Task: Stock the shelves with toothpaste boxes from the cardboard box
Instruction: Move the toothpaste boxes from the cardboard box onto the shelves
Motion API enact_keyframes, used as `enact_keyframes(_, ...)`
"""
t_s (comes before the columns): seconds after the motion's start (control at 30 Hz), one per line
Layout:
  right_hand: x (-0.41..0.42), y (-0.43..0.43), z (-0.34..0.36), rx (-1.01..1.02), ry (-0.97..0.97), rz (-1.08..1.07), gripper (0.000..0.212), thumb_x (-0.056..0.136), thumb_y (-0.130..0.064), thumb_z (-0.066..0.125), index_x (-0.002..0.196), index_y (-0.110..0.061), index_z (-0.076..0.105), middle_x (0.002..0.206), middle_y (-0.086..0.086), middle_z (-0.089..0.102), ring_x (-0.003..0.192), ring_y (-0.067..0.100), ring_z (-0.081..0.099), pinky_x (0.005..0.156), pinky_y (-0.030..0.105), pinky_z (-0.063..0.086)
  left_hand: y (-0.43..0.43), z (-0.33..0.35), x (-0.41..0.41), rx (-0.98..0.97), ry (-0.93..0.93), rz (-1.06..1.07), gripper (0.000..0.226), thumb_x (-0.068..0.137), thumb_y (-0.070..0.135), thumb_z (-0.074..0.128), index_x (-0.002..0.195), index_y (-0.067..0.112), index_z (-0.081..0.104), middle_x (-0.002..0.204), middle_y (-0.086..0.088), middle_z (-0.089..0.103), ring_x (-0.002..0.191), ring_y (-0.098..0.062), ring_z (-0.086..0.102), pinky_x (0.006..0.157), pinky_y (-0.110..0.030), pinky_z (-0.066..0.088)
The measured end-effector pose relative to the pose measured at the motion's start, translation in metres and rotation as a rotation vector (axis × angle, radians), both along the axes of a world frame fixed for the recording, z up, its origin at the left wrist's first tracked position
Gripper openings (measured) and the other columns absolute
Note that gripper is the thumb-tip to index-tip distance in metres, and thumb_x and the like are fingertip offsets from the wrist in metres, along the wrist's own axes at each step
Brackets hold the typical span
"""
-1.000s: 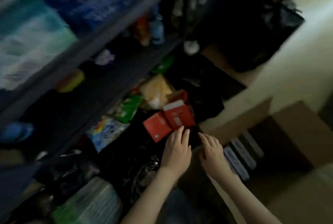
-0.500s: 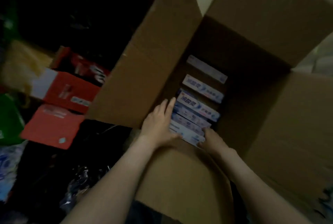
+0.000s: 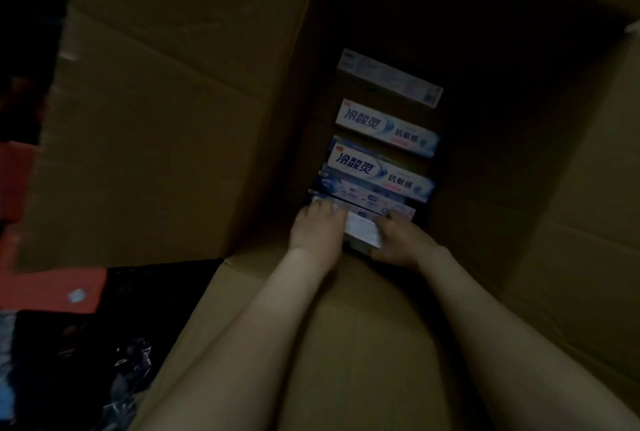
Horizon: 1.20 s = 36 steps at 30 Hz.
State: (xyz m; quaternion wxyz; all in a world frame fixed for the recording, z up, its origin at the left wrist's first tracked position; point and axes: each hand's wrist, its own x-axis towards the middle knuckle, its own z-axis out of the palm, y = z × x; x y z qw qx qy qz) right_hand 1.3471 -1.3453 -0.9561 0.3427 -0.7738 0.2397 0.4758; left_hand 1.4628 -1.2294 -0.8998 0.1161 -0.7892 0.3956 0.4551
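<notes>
Hands [image 3: 317, 235] [image 3: 403, 240] grip nearest toothpaste box [image 3: 362, 231] beside cardboard box [image 3: 363, 344] wall.

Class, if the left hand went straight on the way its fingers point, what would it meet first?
The left hand touches the nearest toothpaste box; straight on, likely the next box in the row. Depth unclear.

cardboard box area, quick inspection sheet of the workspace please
surface: open cardboard box, flaps spread, inside dark
job's things: toothpaste boxes in a row by its left wall; shelves not in view
clutter: red packets and shiny dark wrapping left of the box
grippers: left hand and right hand grip the nearest toothpaste box by its ends
cables: nothing seen
surroundings: too dark to tell
</notes>
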Motion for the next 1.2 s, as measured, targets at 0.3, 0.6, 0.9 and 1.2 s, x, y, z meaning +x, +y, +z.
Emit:
enact_keyframes(0.3, 0.045, -0.044, 0.232, 0.416, -0.009, -0.682, 0.038, 0.092, -0.028, 0.059, 0.125, -0.042, 0.046, 0.104, -0.001, 0.065, 0.085, 0.012, 0.066, 0.070, 0.023, 0.052, 0.022, 0.181, 0.044, -0.280, -0.122, 0.019, 0.079, 0.092, 0.012, 0.052, 0.153, 0.027, 0.004, 0.159, -0.014, -0.008, 0.147, -0.029, -0.006, 0.118, -0.043, -0.001)
enact_keyframes(0.6, 0.110, -0.011, 0.497, 0.764, 0.188, -0.774, 0.048, 0.086, -0.040, 0.055, 0.118, -0.004, 0.055, 0.093, 0.013, 0.069, 0.075, 0.021, 0.069, 0.064, 0.031, 0.057, 0.081, 0.418, 0.092, -0.823, -0.553, -0.115, 0.032, 0.080, 0.020, 0.049, 0.109, 0.008, 0.053, 0.098, -0.011, 0.062, 0.091, -0.031, 0.061, 0.088, -0.044, 0.042)
enact_keyframes(0.9, 0.170, 0.065, 0.660, 0.664, -0.126, -0.404, 0.052, 0.092, -0.048, 0.040, 0.123, -0.009, 0.055, 0.101, 0.008, 0.071, 0.086, 0.019, 0.068, 0.077, 0.029, 0.054, 0.225, 0.592, 0.103, -0.520, -0.116, 0.538, 0.051, 0.070, 0.062, 0.067, 0.108, 0.030, 0.055, 0.102, 0.009, 0.060, 0.093, -0.014, 0.056, 0.072, -0.030, 0.042)
enact_keyframes(1.2, 0.220, 0.220, 0.711, 0.642, -0.541, -0.111, 0.024, 0.093, -0.024, 0.056, 0.113, -0.010, 0.060, 0.103, 0.006, 0.067, 0.091, 0.015, 0.065, 0.074, 0.024, 0.054, 0.365, 0.679, 0.071, -0.456, -0.139, 0.960, 0.061, 0.084, 0.071, 0.047, 0.127, 0.027, 0.052, 0.106, 0.009, 0.059, 0.088, -0.006, 0.057, 0.066, -0.026, 0.042)
